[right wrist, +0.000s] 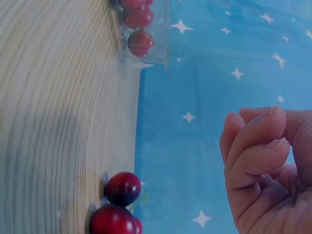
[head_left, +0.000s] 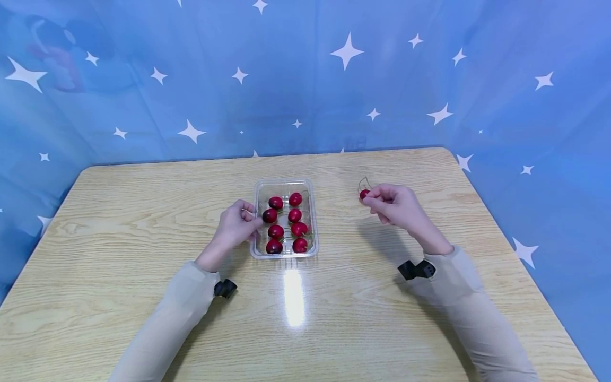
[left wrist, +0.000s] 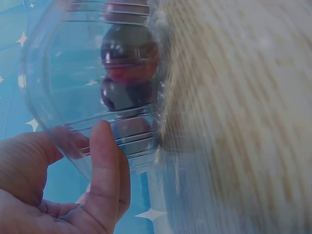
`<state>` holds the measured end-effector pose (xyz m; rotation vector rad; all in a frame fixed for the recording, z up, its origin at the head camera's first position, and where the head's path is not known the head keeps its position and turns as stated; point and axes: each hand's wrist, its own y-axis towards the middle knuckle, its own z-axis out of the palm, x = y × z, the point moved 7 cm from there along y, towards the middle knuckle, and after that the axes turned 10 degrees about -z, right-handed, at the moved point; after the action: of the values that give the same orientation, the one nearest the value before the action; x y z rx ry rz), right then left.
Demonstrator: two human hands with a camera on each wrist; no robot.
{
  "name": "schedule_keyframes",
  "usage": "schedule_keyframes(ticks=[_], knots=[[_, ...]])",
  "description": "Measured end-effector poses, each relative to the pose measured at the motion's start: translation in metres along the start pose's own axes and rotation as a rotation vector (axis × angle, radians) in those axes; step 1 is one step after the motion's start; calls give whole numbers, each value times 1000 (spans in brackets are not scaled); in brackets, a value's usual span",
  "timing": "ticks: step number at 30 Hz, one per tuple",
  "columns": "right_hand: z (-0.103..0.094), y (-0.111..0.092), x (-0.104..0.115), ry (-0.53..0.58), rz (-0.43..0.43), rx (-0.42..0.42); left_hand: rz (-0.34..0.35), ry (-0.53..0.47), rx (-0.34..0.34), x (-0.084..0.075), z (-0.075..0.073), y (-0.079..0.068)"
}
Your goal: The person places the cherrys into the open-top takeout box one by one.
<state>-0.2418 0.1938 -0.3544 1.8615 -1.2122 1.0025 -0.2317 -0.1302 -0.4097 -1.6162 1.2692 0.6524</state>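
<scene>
A clear plastic punnet stands on the table with several red cherries in two columns, some with stems. At its left side, my left hand pinches the rim and wall; in the left wrist view, a finger lies along the transparent wall. My right hand is over the table right of the punnet, fingers loosely curled. Beneath it is a loose cherry, partly covered by the fingertips in the head view. The right wrist view shows a few cherries on the table, apart from the hand.
The wooden table reaches back to a blue curtain with white stars. Black wrist cameras sit on both sleeves. A bright light reflection lies in front of the punnet.
</scene>
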Motion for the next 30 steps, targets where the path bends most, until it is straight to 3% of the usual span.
schedule_keyframes(ticks=[30], knots=[[-46, -11, -28, -20, 48, -105, 0, -2, 5, 0, -1, 0]])
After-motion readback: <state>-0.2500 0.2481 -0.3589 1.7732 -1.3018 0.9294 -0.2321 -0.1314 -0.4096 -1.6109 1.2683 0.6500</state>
